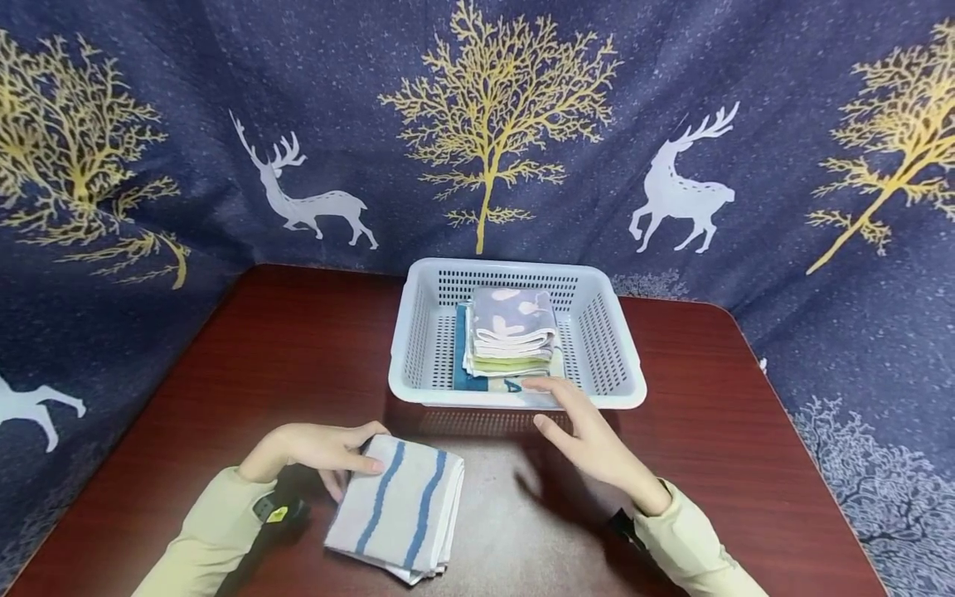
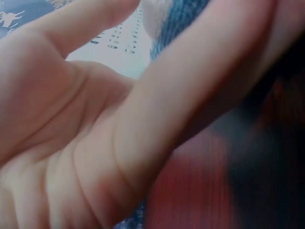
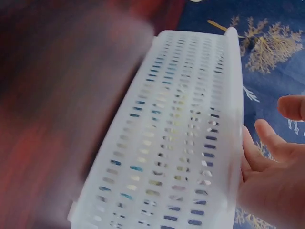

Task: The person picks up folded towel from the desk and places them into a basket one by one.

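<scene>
My left hand (image 1: 328, 452) grips the left side of a folded white towel (image 1: 410, 506) with wavy blue stripes, low over the table. Part of that towel (image 2: 178, 21) shows past the fingers in the left wrist view. My right hand (image 1: 589, 439) is at the front rim of a white perforated plastic basket (image 1: 433, 398), fingers extended and holding nothing. Inside the basket lies a stack of folded towels: a grey-purple one (image 1: 515, 315) with pale shapes on top, yellow-green below, and a blue one (image 1: 466, 356) at the bottom.
The dark red-brown wooden table (image 1: 298, 348) carries the basket near its back edge. Behind hangs a navy cloth (image 1: 328, 75) printed with golden trees and white deer. Both forearms wear pale sleeves (image 1: 216, 522), with dark devices at the wrists.
</scene>
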A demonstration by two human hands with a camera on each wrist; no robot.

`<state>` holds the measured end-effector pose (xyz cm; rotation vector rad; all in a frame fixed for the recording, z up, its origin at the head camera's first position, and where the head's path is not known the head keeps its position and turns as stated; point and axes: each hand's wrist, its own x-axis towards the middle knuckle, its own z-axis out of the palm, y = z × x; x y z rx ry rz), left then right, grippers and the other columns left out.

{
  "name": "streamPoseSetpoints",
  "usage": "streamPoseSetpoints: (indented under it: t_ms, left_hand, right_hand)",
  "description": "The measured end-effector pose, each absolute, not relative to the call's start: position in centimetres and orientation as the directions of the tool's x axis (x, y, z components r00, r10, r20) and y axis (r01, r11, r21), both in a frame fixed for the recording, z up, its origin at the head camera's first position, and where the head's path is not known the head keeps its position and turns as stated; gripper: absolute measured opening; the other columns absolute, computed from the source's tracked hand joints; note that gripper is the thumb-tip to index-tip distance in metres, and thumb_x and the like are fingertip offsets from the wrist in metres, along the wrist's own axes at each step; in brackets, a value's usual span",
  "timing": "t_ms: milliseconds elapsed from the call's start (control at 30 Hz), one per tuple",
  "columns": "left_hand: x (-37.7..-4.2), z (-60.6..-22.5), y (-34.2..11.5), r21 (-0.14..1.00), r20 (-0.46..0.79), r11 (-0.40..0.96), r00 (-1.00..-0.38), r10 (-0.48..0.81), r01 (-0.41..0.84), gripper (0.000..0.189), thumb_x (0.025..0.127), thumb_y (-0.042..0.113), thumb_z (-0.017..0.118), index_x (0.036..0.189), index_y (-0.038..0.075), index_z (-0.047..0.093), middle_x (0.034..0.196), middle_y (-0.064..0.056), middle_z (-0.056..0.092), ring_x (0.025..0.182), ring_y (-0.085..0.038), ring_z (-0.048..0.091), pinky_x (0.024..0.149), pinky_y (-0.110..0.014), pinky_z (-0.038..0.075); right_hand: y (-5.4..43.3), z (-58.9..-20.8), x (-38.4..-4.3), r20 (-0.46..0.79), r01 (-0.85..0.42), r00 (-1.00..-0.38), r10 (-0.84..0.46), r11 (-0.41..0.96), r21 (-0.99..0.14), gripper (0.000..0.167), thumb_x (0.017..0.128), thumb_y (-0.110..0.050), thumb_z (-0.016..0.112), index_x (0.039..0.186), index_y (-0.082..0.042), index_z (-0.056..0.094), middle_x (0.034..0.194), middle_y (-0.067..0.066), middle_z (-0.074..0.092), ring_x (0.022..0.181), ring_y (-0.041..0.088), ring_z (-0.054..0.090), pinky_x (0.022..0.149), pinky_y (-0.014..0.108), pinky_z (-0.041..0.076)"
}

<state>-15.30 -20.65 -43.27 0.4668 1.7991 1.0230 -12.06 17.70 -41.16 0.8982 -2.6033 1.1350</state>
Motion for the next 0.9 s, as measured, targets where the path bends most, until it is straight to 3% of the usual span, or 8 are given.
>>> streamPoseSetpoints:
  t_ms: [133,333,567,767,900]
  left_hand:
    - [-15.2,-43.3,-20.5,0.824,-0.548,0.55,-0.43,0.717,-0.134,0.063,0.096,0.035,0.058,0.139,0.006,0.023,0.096,-0.01,0.068,0.072,-0.023,0.069,0.067,-0.038,0.06]
    - [-15.2,-43.6,-20.4,0.846,-0.521,0.518,-0.412,0.748,-0.129,0.064,0.097,0.033,0.057,0.143,0.008,0.021,0.096,-0.01,0.068,0.074,-0.022,0.069,0.07,-0.038,0.06]
    - [-15.3,-43.7,-20.4,0.858,-0.502,0.498,-0.42,0.756,-0.128,0.064,0.097,0.033,0.057,0.144,0.009,0.021,0.099,-0.01,0.065,0.077,-0.024,0.069,0.072,-0.04,0.06]
    - [-15.3,-43.3,-20.6,0.859,-0.493,0.501,-0.437,0.752,-0.107,0.064,0.098,0.031,0.055,0.144,0.005,0.02,0.078,-0.014,0.068,0.064,-0.023,0.068,0.065,-0.033,0.059]
    - [-15.3,-43.2,-20.8,0.86,-0.489,0.499,-0.454,0.745,-0.108,0.064,0.098,0.029,0.055,0.144,0.002,0.02,0.073,-0.014,0.068,0.062,-0.024,0.069,0.063,-0.034,0.059]
  right_hand:
    - [18.1,-40.6,-11.8,0.352,-0.546,-0.824,-0.443,0.459,-0.701,0.04,0.093,-0.003,0.057,0.132,-0.013,0.054,0.132,0.003,0.057,0.125,0.009,0.049,0.105,0.019,0.036]
    - [18.3,-40.6,-11.0,0.347,-0.53,-0.809,-0.475,0.332,-0.78,0.031,0.094,0.003,0.053,0.121,-0.009,0.06,0.119,0.008,0.064,0.11,0.01,0.059,0.095,0.023,0.048]
    - [18.3,-39.7,-10.0,0.29,-0.524,-0.727,-0.622,0.23,-0.82,0.026,0.097,0.003,0.048,0.117,-0.007,0.062,0.108,0.008,0.067,0.1,0.015,0.064,0.09,0.027,0.052]
    - [18.1,-39.6,-9.7,0.188,-0.585,-0.615,-0.766,0.283,-0.76,0.023,0.099,-0.005,0.049,0.115,-0.017,0.061,0.104,-0.001,0.067,0.094,0.011,0.064,0.084,0.024,0.052]
    - [18.2,-40.0,-9.7,0.044,-0.551,-0.595,-0.803,0.368,-0.749,0.02,0.1,-0.011,0.049,0.114,-0.016,0.061,0.101,0.002,0.069,0.091,0.008,0.064,0.079,0.022,0.052]
